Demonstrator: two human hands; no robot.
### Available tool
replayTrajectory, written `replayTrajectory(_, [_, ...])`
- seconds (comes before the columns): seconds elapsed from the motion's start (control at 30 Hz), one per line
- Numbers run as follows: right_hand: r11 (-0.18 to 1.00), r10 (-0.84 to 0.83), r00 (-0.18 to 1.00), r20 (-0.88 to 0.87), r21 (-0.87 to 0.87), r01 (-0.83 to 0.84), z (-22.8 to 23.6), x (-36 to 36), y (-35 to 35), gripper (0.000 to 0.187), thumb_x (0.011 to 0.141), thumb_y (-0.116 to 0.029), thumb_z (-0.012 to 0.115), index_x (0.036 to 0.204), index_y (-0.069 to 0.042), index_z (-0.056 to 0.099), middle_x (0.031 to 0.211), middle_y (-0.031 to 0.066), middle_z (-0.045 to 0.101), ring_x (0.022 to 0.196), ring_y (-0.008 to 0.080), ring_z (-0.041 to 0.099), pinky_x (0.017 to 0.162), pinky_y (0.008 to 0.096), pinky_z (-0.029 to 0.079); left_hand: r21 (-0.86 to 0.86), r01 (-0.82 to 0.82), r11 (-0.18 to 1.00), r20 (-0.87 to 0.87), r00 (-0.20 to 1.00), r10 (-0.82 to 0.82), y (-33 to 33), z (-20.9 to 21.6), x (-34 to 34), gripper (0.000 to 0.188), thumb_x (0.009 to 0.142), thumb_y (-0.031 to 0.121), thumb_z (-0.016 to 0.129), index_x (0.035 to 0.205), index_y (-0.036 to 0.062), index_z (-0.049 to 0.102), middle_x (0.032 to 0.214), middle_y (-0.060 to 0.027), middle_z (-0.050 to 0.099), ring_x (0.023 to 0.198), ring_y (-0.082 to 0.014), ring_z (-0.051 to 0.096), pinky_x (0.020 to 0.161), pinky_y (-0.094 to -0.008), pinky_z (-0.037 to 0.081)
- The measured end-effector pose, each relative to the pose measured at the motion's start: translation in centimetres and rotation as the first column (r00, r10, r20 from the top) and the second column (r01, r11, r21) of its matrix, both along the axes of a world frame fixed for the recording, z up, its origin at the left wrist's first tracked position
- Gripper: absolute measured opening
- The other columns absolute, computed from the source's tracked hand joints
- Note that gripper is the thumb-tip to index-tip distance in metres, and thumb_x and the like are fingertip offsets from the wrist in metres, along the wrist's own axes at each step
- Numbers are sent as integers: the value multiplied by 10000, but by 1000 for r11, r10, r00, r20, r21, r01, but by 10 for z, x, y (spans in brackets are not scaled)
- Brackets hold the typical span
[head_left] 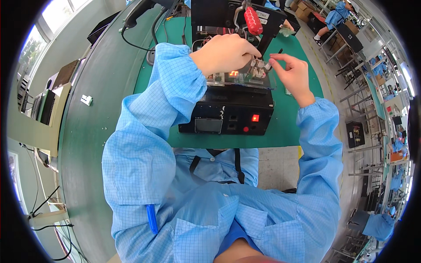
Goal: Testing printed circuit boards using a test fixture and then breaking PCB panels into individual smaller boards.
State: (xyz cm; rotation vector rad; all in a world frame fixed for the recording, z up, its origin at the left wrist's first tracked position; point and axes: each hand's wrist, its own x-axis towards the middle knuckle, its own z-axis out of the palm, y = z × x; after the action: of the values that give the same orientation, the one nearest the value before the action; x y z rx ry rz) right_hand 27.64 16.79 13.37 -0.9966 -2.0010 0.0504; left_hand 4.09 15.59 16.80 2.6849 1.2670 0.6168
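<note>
A black test fixture box (228,111) with a red lit button and a small screen stands on a green mat (289,127). On its top lies a circuit board (239,74) with small parts and a lit orange display. My left hand (223,52) rests curled on the board's top, fingers touching the parts. My right hand (291,72) pinches a small grey part (268,65) at the board's right edge. A red-handled clamp lever (253,20) rises behind the board.
Black cables (131,41) run at the back left of the dark green bench (96,131). A small white part (86,100) lies on the bench at left. Other workers in blue coats sit at rows of benches on the right (337,15).
</note>
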Motion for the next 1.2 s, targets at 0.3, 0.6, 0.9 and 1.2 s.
replayTrajectory(0.3, [993, 91, 984, 151, -89, -78, 6, 1, 5, 123, 795, -146, 721, 877, -56, 736, 682, 69, 672, 496, 161, 501, 474, 304, 382, -36, -26, 999, -76, 997, 24, 0, 0, 1, 353, 848, 153, 482, 1099, 211, 725, 912, -102, 718, 816, -287, 684, 793, -427, 552])
replayTrajectory(0.6, [990, 111, 962, 248, -115, -84, 3, -18, 5, 53, 768, -103, 699, 773, -50, 695, 695, 136, 666, 613, 299, 654, 558, 362, 502, -129, -39, 991, -134, 991, 21, 1, -1, 6, 361, 844, 140, 522, 1135, 236, 714, 765, -75, 696, 703, -260, 665, 711, -390, 544])
replayTrajectory(0.9, [990, 143, 947, 288, -52, -133, 4, -19, 9, 31, 745, -67, 697, 773, -55, 693, 695, 122, 671, 598, 277, 661, 553, 341, 507, -136, -27, 990, -91, 996, 15, 1, -5, 4, 331, 803, 140, 547, 1082, 149, 725, 938, -120, 696, 858, -304, 677, 774, -412, 539])
replayTrajectory(1.2, [989, 140, 970, 197, -75, -128, 0, -19, 4, 36, 738, -78, 712, 770, -68, 698, 673, 118, 661, 563, 275, 643, 529, 349, 496, -106, 0, 994, -81, 997, -8, -4, -15, -1, 396, 819, 111, 517, 1159, 208, 695, 815, -147, 683, 756, -317, 665, 721, -424, 528])
